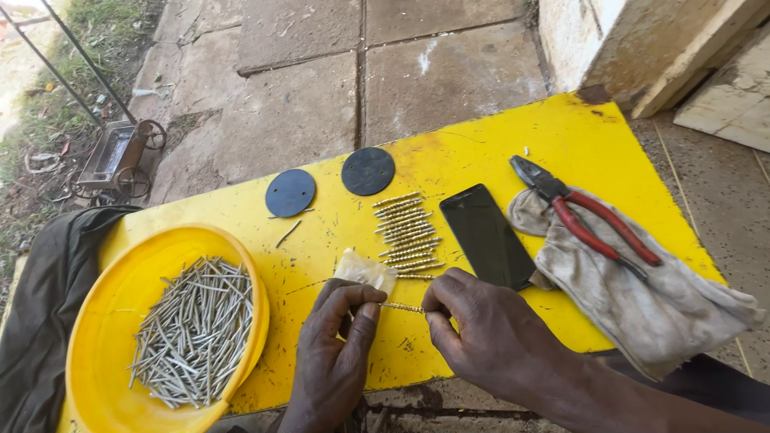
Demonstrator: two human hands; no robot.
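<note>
Over a yellow table [497, 152] on outdoor paving [321, 72], left hand [337, 353] and right hand [489, 329] pinch one gold-wrapped nail [403, 307].

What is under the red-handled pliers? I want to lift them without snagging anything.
The pliers lie on a crumpled grey cloth, which rests on the yellow table. Whatever is beneath the cloth is covered.

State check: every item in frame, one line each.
left hand: pinching one end of the gold rod
right hand: pinching the other end
gold rod: held level above the table
phone: screen dark, lying flat
pliers: jaws shut, resting on the cloth
yellow bowl: holds a heap of nails
</note>
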